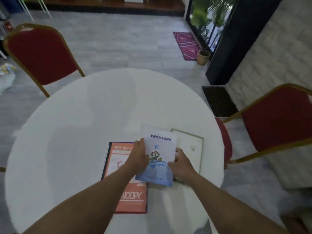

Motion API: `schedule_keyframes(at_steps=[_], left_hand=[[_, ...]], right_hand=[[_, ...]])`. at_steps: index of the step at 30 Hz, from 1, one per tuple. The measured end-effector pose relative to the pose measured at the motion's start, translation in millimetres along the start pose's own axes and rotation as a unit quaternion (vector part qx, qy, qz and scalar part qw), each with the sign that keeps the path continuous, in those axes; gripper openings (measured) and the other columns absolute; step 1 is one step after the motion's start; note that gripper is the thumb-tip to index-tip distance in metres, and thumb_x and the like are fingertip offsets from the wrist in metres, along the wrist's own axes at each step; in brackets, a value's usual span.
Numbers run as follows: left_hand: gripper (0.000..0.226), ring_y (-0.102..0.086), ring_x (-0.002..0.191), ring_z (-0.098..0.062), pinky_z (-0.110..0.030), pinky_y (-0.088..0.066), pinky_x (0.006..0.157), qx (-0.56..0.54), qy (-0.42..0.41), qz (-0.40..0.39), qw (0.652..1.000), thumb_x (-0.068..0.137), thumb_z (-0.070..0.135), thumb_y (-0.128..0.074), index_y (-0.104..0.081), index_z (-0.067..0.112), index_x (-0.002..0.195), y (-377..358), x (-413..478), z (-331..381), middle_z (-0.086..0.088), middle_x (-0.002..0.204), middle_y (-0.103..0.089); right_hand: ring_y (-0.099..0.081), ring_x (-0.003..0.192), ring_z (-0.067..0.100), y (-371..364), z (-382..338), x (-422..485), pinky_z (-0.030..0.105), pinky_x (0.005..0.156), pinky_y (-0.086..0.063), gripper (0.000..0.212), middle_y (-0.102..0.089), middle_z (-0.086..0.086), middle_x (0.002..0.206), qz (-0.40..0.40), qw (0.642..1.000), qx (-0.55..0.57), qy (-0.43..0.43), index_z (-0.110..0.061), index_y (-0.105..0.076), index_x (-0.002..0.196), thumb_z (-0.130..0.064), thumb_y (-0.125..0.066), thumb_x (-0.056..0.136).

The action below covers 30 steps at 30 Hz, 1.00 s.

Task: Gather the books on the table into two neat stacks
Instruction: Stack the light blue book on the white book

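Note:
A white and blue booklet [160, 149] with an airplane picture is held between both my hands above the near right part of the round white table [84, 124]. My left hand [137, 157] grips its left edge and my right hand [181, 163] grips its lower right edge. To the left lies an orange Snoopy book [131, 198] on top of a dark blue one, partly hidden by my left arm. To the right lies a white book with a green border [190, 144], partly under the booklet.
A red chair with a gold frame [42, 54] stands beyond the table at the far left, another red chair [276, 120] at the right. A dark planter box [217, 100], a potted plant [203, 56] and a pink rug [186, 44] are on the floor.

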<state>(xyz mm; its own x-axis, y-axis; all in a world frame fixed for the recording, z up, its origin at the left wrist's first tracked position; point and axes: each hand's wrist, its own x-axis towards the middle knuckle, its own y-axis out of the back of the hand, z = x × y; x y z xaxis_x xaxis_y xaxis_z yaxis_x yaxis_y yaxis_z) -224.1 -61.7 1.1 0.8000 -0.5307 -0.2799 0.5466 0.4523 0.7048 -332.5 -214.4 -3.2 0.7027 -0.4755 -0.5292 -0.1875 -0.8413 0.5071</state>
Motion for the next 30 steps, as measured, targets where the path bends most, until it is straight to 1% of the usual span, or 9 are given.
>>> schedule_keyframes(at_steps=[4, 7, 10, 13, 16, 19, 23, 26, 30], left_hand=[[0.065, -0.045, 0.123, -0.034, -0.031, -0.035, 0.1, 0.028, -0.047, -0.037, 0.998, 0.089, 0.004, -0.056, -0.026, -0.002, 0.146, -27, 12, 33, -0.021, 0.132, -0.041], [0.067, -0.045, 0.124, -0.036, -0.035, -0.036, 0.102, 0.044, -0.065, -0.062, 0.995, 0.087, 0.005, -0.059, -0.026, -0.001, 0.146, -48, 23, 54, -0.022, 0.132, -0.042], [0.068, -0.044, 0.126, -0.035, -0.034, -0.035, 0.104, 0.058, -0.077, -0.075, 0.993, 0.088, 0.007, -0.059, -0.027, -0.001, 0.146, -70, 34, 70, -0.022, 0.133, -0.043], [0.07, -0.042, 0.127, -0.038, -0.036, -0.033, 0.107, 0.09, -0.069, -0.086, 0.99, 0.087, 0.01, -0.06, -0.027, -0.001, 0.147, -86, 41, 76, -0.023, 0.137, -0.041], [0.068, -0.039, 0.129, -0.039, -0.035, -0.031, 0.109, 0.125, -0.073, -0.085, 0.986, 0.088, 0.013, -0.06, -0.029, 0.001, 0.148, -96, 42, 73, -0.022, 0.146, -0.033], [0.07, -0.039, 0.13, -0.039, -0.035, -0.031, 0.11, 0.119, -0.067, -0.089, 0.987, 0.089, 0.011, -0.058, -0.026, 0.001, 0.149, -101, 42, 70, -0.021, 0.149, -0.03], [0.073, -0.036, 0.135, -0.038, -0.036, -0.03, 0.112, 0.135, -0.053, -0.11, 0.983, 0.092, 0.015, -0.058, -0.021, 0.001, 0.152, -100, 49, 69, -0.021, 0.151, -0.03], [0.072, -0.037, 0.136, -0.037, -0.038, -0.033, 0.113, 0.141, -0.051, -0.137, 0.979, 0.092, 0.016, -0.058, -0.021, 0.001, 0.152, -97, 52, 73, -0.02, 0.151, -0.031], [0.065, -0.036, 0.137, -0.035, -0.041, -0.033, 0.114, 0.131, -0.053, -0.154, 0.978, 0.092, 0.015, -0.057, -0.027, 0.002, 0.148, -86, 48, 67, -0.019, 0.15, -0.034]], right_hand=[[-0.064, 0.102, 0.024, 32, 27, -4, 0.027, 0.074, -0.045, 0.054, -0.069, 0.007, 0.119, 0.051, 0.998, 0.02, -0.026, -0.021, -0.048, 0.135, -0.009, -0.058, 0.083], [-0.065, 0.105, 0.025, 53, 46, -5, 0.024, 0.076, -0.043, 0.058, -0.069, 0.006, 0.122, 0.1, 0.994, 0.03, -0.032, -0.021, -0.05, 0.138, -0.005, -0.058, 0.082], [-0.065, 0.105, 0.028, 69, 62, 2, 0.028, 0.081, -0.049, 0.05, -0.066, 0.011, 0.12, 0.141, 0.989, 0.01, -0.03, -0.018, -0.056, 0.132, -0.004, -0.058, 0.084], [-0.061, 0.101, 0.032, 77, 73, 11, 0.037, 0.092, -0.054, 0.042, -0.05, 0.017, 0.12, 0.147, 0.987, -0.019, -0.056, -0.014, -0.056, 0.129, -0.008, -0.056, 0.088], [-0.05, 0.118, 0.035, 73, 81, 19, 0.034, 0.105, -0.045, 0.056, -0.035, 0.017, 0.129, 0.117, 0.988, -0.062, -0.076, -0.017, -0.039, 0.147, -0.018, -0.056, 0.093], [-0.042, 0.127, 0.035, 66, 85, 22, 0.029, 0.106, -0.035, 0.072, -0.03, 0.018, 0.137, 0.107, 0.986, -0.089, -0.087, -0.016, -0.017, 0.159, -0.025, -0.053, 0.097], [-0.041, 0.128, 0.033, 65, 88, 25, 0.027, 0.107, -0.035, 0.074, -0.029, 0.016, 0.137, 0.09, 0.988, -0.096, -0.086, -0.013, -0.014, 0.159, -0.027, -0.053, 0.098], [-0.038, 0.128, 0.031, 66, 88, 24, 0.03, 0.107, -0.036, 0.071, -0.031, 0.013, 0.134, 0.094, 0.987, -0.101, -0.085, -0.012, -0.02, 0.157, -0.025, -0.055, 0.096], [-0.037, 0.128, 0.03, 65, 81, 17, 0.039, 0.104, -0.04, 0.056, -0.032, 0.009, 0.137, 0.158, 0.975, -0.135, -0.077, -0.015, -0.04, 0.139, -0.03, -0.063, 0.091]])
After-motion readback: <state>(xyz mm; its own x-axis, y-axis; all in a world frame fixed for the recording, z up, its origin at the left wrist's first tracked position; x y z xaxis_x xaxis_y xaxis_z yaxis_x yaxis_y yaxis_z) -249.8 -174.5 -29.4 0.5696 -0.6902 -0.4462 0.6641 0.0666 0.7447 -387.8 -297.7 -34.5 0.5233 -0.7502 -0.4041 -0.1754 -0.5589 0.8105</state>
